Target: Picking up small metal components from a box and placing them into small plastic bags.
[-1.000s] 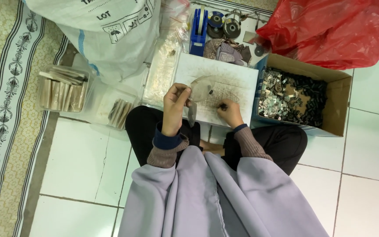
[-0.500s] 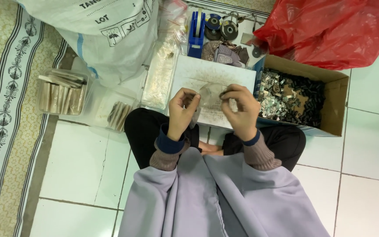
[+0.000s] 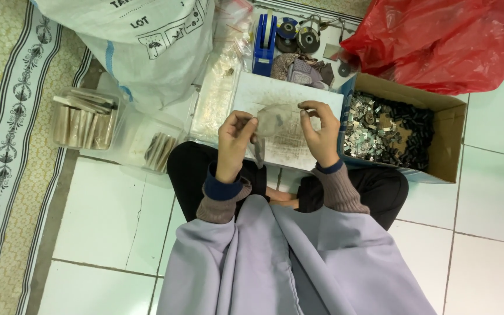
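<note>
The person sits cross-legged on the white tiled floor [image 3: 106, 221]. Both hands are raised over a white rectangular board [image 3: 287, 93] resting ahead of the knees. The left hand [image 3: 234, 140] and the right hand [image 3: 321, 131] together hold a small clear plastic bag [image 3: 272, 122], each pinching one edge between thumb and fingertips, so the bag hangs stretched between them above the board. Just right of the board stands an open brown cardboard box [image 3: 450, 134] filled with small silver and black pieces. Far right lies a crumpled red plastic bag [image 3: 438, 41]. Far left sits a large white woven sack [image 3: 147, 46]. Left of the knees, clear plastic tubs [image 3: 88, 116] hold tan bundles.
</note>
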